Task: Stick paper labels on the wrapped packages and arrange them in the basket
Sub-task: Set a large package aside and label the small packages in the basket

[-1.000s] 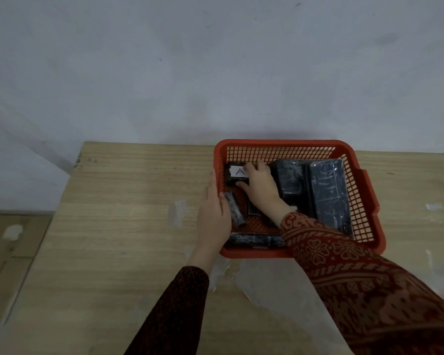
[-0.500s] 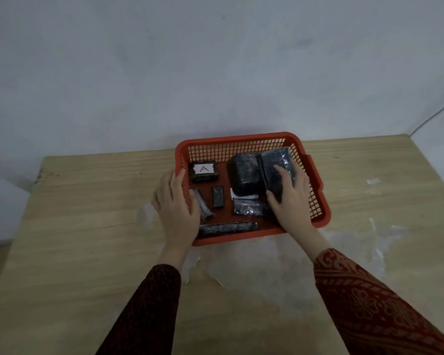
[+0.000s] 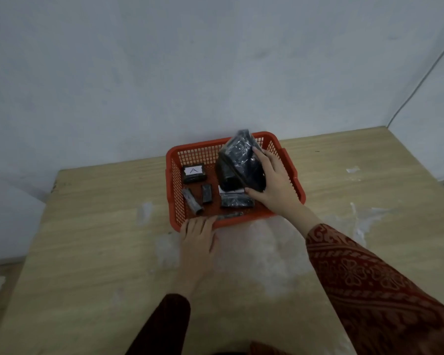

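A red plastic basket [image 3: 173, 175] sits on the wooden table against the wall. My right hand [image 3: 274, 185] grips a large flat black-wrapped package [image 3: 244, 160], tilted up on edge inside the basket, leaning over another bulky black package [image 3: 227, 179]. A small black package with a white label marked "A" [image 3: 194, 172] lies at the basket's back left. Smaller black wrapped packages lie on the basket floor: a cylinder [image 3: 192, 201], a short block [image 3: 207, 193], a flat one [image 3: 236, 201]. My left hand [image 3: 198, 238] rests flat on the table, fingertips at the basket's front rim.
The wooden table [image 3: 87, 239] has whitish residue patches in front of and to the right of the basket. A pale wall stands right behind the basket. The table's left edge drops to the floor; a thin cable runs down the wall at the far right.
My right hand has closed on the large flat package and tipped it up from lying flat. My left hand has slid from the basket's left side to its front rim.
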Tool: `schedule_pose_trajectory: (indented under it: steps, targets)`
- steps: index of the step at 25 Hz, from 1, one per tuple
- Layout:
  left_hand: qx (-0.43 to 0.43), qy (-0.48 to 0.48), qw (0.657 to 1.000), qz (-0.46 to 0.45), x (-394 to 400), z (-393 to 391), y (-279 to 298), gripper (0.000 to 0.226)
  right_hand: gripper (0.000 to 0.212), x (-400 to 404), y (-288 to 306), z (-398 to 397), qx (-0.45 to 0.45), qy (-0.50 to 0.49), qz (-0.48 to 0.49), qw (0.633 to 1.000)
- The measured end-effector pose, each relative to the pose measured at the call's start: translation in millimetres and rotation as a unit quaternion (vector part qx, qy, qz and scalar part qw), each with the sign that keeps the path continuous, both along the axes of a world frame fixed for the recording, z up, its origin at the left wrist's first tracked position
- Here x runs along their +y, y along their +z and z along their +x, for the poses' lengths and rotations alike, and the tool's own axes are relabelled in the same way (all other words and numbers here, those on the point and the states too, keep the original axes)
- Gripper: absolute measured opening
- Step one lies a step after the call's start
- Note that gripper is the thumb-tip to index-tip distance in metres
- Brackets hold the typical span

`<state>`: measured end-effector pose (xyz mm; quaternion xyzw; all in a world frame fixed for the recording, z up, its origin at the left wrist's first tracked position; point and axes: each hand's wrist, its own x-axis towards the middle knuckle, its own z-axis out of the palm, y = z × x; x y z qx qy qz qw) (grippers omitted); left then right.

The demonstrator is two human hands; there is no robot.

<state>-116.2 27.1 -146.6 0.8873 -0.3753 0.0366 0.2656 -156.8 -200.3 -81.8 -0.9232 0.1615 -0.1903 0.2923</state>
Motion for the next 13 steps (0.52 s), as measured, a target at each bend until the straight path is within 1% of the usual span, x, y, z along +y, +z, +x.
schedule_pose_trajectory:
  steps: [2, 4, 6, 8, 11, 13]
  targets:
    - [-0.001, -0.004, 1.0, 0.027, 0.5, -1.3, 2.5, 0.039, 0.087, 6.3, 8.3, -24.0, -0.034, 0.043, -0.08, 0.995]
    - [-0.012, 0.002, 0.999, 0.043, -1.8, -3.0, 2.9, 0.038, 0.085, 11.1, 6.5, -53.5, -0.026, 0.094, -0.158, 0.983]
    - [-0.022, 0.01, 0.998, 0.051, -4.4, -3.2, 3.0, 0.037, 0.088, 12.5, -4.6, -83.9, 0.029, 0.152, -0.187, 0.97]
    - [-0.028, 0.028, 0.997, 0.067, -7.1, -5.1, 3.7, 0.04, 0.089, 9.9, -21.0, -111.7, 0.113, 0.193, -0.2, 0.954]
    - [-0.037, 0.078, 0.991, 0.097, -12.6, -14.2, 2.9, 0.05, 0.088, 4.7, -48.7, -139.3, 0.236, 0.249, -0.187, 0.921]
    - [-0.037, 0.099, 0.989, 0.105, -16.0, -19.4, 0.4, 0.054, 0.086, 6.5, -63.1, -146.6, 0.289, 0.285, -0.172, 0.898]
